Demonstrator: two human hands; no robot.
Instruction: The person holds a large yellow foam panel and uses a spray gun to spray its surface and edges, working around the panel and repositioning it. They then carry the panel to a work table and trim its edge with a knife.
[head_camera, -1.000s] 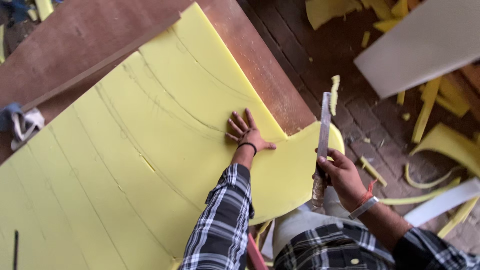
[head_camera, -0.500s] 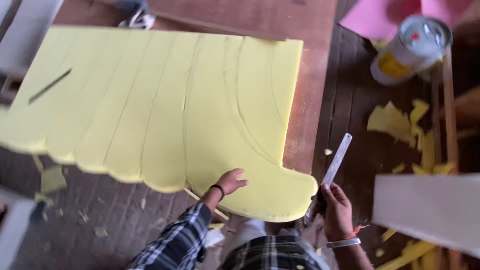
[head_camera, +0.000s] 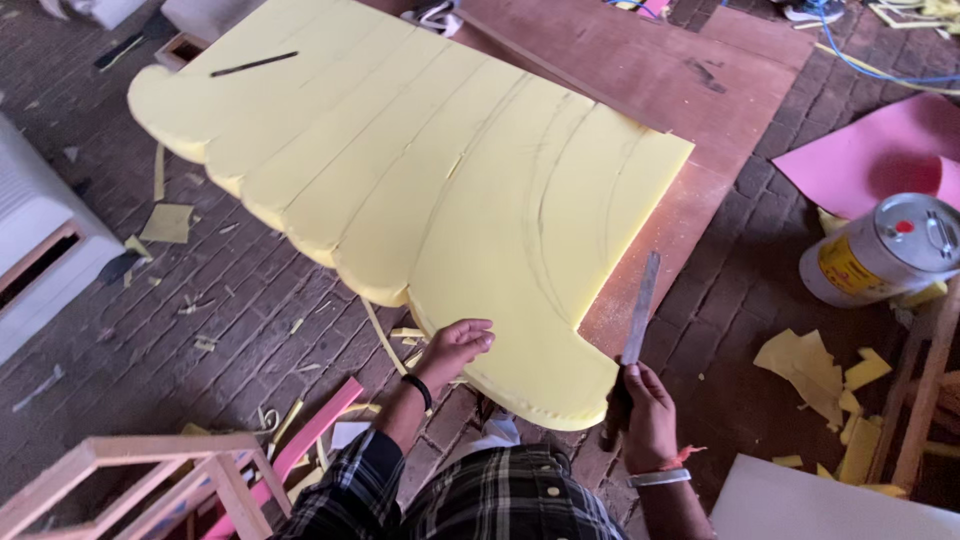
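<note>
The large yellow foam sheet with scalloped near edge (head_camera: 420, 170) lies flat on a brown wooden board (head_camera: 640, 75) on the brick floor, its long axis running from the far left down to the near right; the rounded lobe at its near-right end points toward the person, and the other end points far left. Curved and straight pencil lines cross its top face.

Nearest the camera, the left hand (head_camera: 455, 350) rests with fingers loosely curled on the foam's near edge, touching it just left of the rounded lobe. The right hand (head_camera: 640, 410) is closed around the dark handle of a long, thin metal blade (head_camera: 640, 310), which points up and away from the person, slightly tilted right, standing just beside the foam's right cut edge above the board.

At near left stands a pale wooden frame (head_camera: 130, 480), with a pink strip (head_camera: 300, 440) beside it. At near right lies a white panel (head_camera: 840, 500). Yellow foam scraps (head_camera: 810, 365) are scattered on the bricks to the right, near a round metal tin with a yellow label (head_camera: 885, 250) lying on its side. Farther right is a pink sheet (head_camera: 870, 150). On the foam's far-left end rests a thin dark stick (head_camera: 253, 64).
</note>
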